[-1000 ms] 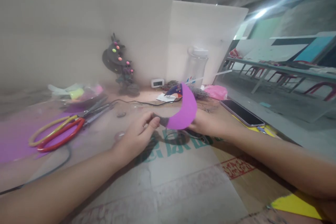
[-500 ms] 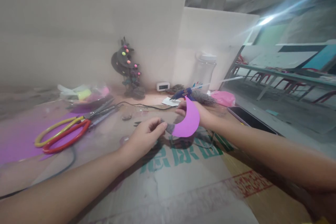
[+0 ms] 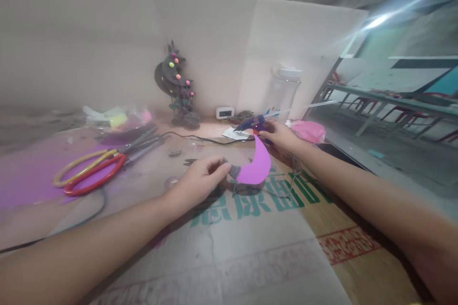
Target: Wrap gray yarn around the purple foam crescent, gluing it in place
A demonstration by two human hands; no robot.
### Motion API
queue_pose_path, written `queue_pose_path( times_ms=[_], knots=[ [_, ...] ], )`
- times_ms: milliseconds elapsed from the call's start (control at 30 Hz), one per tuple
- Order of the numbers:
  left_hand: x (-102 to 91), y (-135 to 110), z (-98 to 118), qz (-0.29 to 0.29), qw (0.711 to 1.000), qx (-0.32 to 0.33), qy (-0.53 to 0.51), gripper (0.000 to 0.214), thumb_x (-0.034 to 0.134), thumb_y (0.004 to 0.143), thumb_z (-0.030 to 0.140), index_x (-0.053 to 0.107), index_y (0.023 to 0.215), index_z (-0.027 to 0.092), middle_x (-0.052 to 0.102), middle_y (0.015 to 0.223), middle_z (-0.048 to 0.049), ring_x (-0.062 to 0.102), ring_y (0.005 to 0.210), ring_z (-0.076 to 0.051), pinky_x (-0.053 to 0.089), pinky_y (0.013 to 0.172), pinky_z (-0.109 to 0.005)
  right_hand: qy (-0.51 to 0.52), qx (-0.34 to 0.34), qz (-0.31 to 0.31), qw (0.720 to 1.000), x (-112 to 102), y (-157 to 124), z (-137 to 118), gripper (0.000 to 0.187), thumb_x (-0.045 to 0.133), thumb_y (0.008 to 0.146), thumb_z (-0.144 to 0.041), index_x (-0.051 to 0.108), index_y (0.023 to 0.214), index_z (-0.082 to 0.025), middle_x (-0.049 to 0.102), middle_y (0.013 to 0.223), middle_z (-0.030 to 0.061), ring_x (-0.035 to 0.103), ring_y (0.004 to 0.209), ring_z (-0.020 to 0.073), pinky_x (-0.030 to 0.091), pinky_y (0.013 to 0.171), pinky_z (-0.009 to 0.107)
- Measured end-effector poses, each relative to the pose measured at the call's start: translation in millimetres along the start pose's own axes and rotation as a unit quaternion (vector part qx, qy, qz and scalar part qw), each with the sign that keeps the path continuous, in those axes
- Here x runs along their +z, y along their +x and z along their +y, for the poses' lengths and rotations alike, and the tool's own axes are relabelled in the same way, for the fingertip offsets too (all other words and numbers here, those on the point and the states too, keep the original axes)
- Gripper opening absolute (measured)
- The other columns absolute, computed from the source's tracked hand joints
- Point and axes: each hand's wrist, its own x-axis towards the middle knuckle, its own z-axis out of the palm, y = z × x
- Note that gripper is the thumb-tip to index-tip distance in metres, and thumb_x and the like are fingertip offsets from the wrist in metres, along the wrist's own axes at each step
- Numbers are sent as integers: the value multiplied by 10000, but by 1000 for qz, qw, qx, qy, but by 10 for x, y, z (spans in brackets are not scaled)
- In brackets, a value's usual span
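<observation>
My left hand (image 3: 201,180) pinches the grey end of a purple crescent-shaped cut-out (image 3: 256,167), holding it just above the cardboard sheet (image 3: 250,238). My right hand (image 3: 279,134) is stretched far forward and closes on the blue glue gun (image 3: 250,124) lying near the back of the table. The crescent curves up between the two hands.
Red-and-yellow-handled scissors (image 3: 89,174) lie on a purple sheet (image 3: 25,176) at the left. A decorated dark craft tree (image 3: 177,86), a small white clock (image 3: 224,112), a clear jar (image 3: 284,93), a pink bag (image 3: 309,131) and a phone (image 3: 338,155) stand along the back and right.
My right hand has let go of the purple crescent and reached forward to the glue gun. My left hand alone now holds the crescent, lower than before.
</observation>
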Motion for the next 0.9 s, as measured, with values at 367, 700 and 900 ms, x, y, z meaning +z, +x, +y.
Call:
queue_pose_path(
  times_ms=[367, 700, 900],
  knots=[
    [7, -2, -47, -5, 1000, -4, -1, 348, 438, 921, 487, 546, 757, 200, 706, 720, -6, 626, 703, -190, 425, 627, -282, -17, 43, -34, 998, 80, 130, -127, 316, 698, 774, -392, 686, 909, -106, 731, 871, 136, 676, 801, 258, 494, 723, 313],
    [3, 10, -9, 33, 999, -1, 22, 305, 453, 898, 435, 497, 701, 207, 696, 698, -3, 608, 685, -189, 403, 626, -284, 62, 50, -22, 997, -373, -334, -244, 308, 563, 867, -420, 695, 1009, -180, 747, 829, 80, 680, 718, 223, 517, 650, 299],
    [-4, 44, -18, 65, 998, -7, 17, 304, 467, 882, 421, 462, 665, 208, 653, 652, 9, 562, 636, -168, 385, 600, -275, 164, -8, -46, 985, -456, -945, -309, 309, 581, 832, -494, 665, 976, -234, 734, 865, 55, 600, 542, 172, 508, 565, 318]
  ],
)
